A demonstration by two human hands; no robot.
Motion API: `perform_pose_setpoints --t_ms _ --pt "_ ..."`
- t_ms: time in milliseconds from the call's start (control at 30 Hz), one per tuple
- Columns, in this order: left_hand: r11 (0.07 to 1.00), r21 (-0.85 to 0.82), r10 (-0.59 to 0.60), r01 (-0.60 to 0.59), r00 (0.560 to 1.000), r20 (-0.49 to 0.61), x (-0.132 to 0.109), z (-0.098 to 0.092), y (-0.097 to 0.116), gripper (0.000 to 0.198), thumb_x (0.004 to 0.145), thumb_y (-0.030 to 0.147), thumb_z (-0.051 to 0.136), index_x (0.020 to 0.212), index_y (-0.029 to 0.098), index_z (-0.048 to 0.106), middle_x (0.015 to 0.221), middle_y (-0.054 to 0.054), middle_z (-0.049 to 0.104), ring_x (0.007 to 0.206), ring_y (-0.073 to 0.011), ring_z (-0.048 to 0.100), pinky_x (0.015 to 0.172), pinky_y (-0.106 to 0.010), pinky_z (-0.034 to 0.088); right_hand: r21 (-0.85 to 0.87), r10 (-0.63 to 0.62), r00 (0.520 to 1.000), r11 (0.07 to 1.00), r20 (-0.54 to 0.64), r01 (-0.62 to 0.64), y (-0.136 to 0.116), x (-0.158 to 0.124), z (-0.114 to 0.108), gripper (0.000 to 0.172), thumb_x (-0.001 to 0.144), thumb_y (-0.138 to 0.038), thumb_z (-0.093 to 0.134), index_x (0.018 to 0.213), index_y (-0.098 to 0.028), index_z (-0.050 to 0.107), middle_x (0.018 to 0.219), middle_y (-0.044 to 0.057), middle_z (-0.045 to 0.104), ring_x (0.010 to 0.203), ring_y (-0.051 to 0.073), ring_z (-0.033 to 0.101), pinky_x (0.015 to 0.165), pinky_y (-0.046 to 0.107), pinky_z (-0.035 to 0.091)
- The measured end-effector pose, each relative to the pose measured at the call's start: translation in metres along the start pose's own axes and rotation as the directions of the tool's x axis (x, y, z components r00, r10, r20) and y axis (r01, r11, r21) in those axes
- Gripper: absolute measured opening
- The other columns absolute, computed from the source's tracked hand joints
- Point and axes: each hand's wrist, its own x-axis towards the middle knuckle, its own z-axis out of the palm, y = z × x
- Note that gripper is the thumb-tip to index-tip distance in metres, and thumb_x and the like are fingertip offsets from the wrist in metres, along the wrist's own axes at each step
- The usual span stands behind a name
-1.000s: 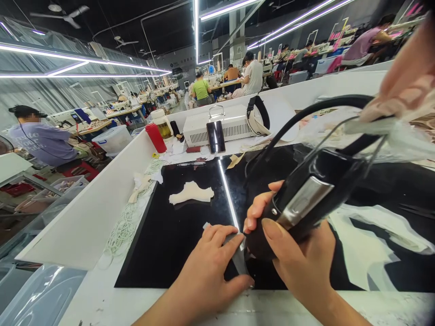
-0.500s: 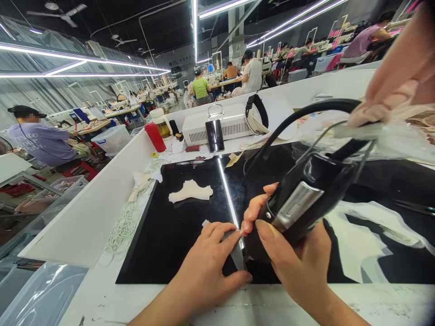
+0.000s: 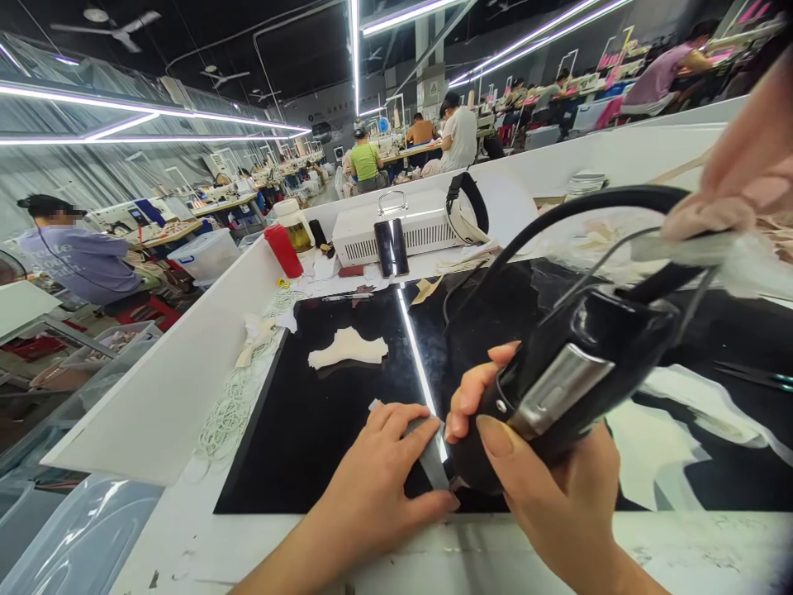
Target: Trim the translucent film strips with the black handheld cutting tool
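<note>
My left hand [image 3: 377,471] lies on the black board [image 3: 266,446], its fingers and thumb around a narrow grey strip [image 3: 432,463] pressed flat under them. My right hand [image 3: 551,487] is closed around a black corded hand tool [image 3: 582,364] with a metal lever plate on its side. The tool tilts, and its lower end is close to the grey strip and my left fingertips; its tip is hidden. A cream fabric piece [image 3: 348,349] lies on the board beyond my left hand. More pale fabric pieces [image 3: 657,446] lie right of the tool.
A thick black cable [image 3: 545,215] arches from the tool. A blurred pinkish shape [image 3: 743,173] hangs above it. Behind the board stand a white vented box [image 3: 409,223], a phone [image 3: 390,248] and a red container [image 3: 283,250]. Tangled pale cord [image 3: 226,421] lies left; tweezers [image 3: 752,376] lie right.
My right hand and the tool have shifted slightly to the right. My left hand stays nearly in place on the grey strip.
</note>
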Motion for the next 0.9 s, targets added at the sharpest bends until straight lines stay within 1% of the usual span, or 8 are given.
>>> perform_pose_setpoints --t_ms 100,200,333,467,633,733,833,900 --pt "1.0 -0.004 0.006 -0.006 1.0 0.003 -0.002 0.0 -0.001 0.055 0.087 0.038 0.08 0.138 0.031 0.061 0.147 -0.006 0.058 0.137 -0.0298 0.051 0.125 -0.06 0.027 -0.02 0.006 1.0 1.0 -0.006 -0.006 0.001 0.001 -0.002 0.028 0.089 -0.017 0.073 0.11 -0.029 0.06 0.088 -0.002 0.067 0.071 0.017 0.07 0.069 0.034 0.063" --pt "1.0 0.027 0.003 -0.003 1.0 -0.011 -0.009 0.001 -0.012 0.059 0.09 0.033 0.079 0.144 0.028 0.054 0.15 -0.008 0.055 0.14 -0.0288 0.049 0.126 -0.063 0.022 -0.006 0.012 1.0 1.0 -0.025 -0.012 0.001 0.004 -0.004 0.029 0.087 -0.021 0.077 0.11 -0.029 0.061 0.085 -0.002 0.069 0.066 0.017 0.068 0.065 0.034 0.062" --pt "0.991 0.129 0.046 -0.04 0.998 -0.04 -0.025 -0.002 -0.031 0.032 0.101 0.02 0.062 0.133 0.024 0.062 0.143 -0.007 0.062 0.141 -0.0274 0.05 0.125 -0.065 0.021 -0.007 0.024 0.996 1.0 -0.086 -0.025 0.003 0.01 -0.009 0.033 0.084 -0.024 0.08 0.11 -0.028 0.061 0.085 -0.002 0.069 0.061 0.016 0.065 0.058 0.033 0.059" --pt "0.985 0.134 0.118 -0.108 0.991 -0.068 -0.037 -0.003 -0.032 0.023 0.103 0.015 0.055 0.12 0.023 0.069 0.125 -0.004 0.071 0.126 -0.0229 0.06 0.126 -0.06 0.024 -0.07 -0.021 0.984 0.998 -0.176 0.009 0.005 0.021 -0.016 0.033 0.083 -0.022 0.081 0.109 -0.029 0.06 0.084 -0.003 0.069 0.062 0.017 0.065 0.061 0.035 0.059" --pt "0.982 0.03 0.19 -0.188 0.979 -0.068 -0.036 0.0 -0.018 0.023 0.105 0.016 0.053 0.112 0.024 0.073 0.102 0.0 0.073 0.102 -0.0153 0.067 0.127 -0.049 0.027 -0.082 -0.053 0.978 0.996 -0.202 0.037 0.002 0.028 -0.014 0.033 0.086 -0.027 0.08 0.111 -0.03 0.06 0.084 -0.004 0.066 0.062 0.016 0.063 0.061 0.033 0.057" --pt "0.979 0.019 0.202 -0.201 0.978 -0.054 -0.026 0.001 -0.017 0.024 0.105 0.017 0.053 0.116 0.025 0.072 0.11 -0.001 0.072 0.106 -0.0153 0.066 0.127 -0.047 0.027 -0.048 -0.017 0.986 0.999 -0.168 0.009 -0.001 0.021 -0.005 0.037 0.086 -0.029 0.079 0.116 -0.03 0.058 0.086 -0.004 0.066 0.062 0.016 0.064 0.06 0.033 0.058" --pt "0.98 -0.014 0.201 -0.201 0.98 0.0 -0.016 0.0 -0.017 0.025 0.102 0.02 0.061 0.124 0.028 0.07 0.125 -0.002 0.07 0.121 -0.0187 0.063 0.127 -0.048 0.025 -0.032 0.038 0.988 0.999 -0.151 -0.043 -0.003 0.012 0.003 0.034 0.082 -0.029 0.079 0.109 -0.029 0.058 0.084 -0.004 0.067 0.062 0.016 0.064 0.06 0.033 0.059" --pt "0.98 -0.042 0.194 -0.193 0.98 0.035 -0.009 -0.001 -0.016 0.031 0.099 0.021 0.067 0.129 0.03 0.068 0.132 -0.002 0.068 0.129 -0.021 0.059 0.128 -0.05 0.023 -0.026 0.048 0.988 0.998 -0.145 -0.052 -0.004 0.008 0.006 0.033 0.08 -0.026 0.079 0.105 -0.029 0.058 0.082 -0.004 0.068 0.061 0.016 0.065 0.06 0.033 0.059"
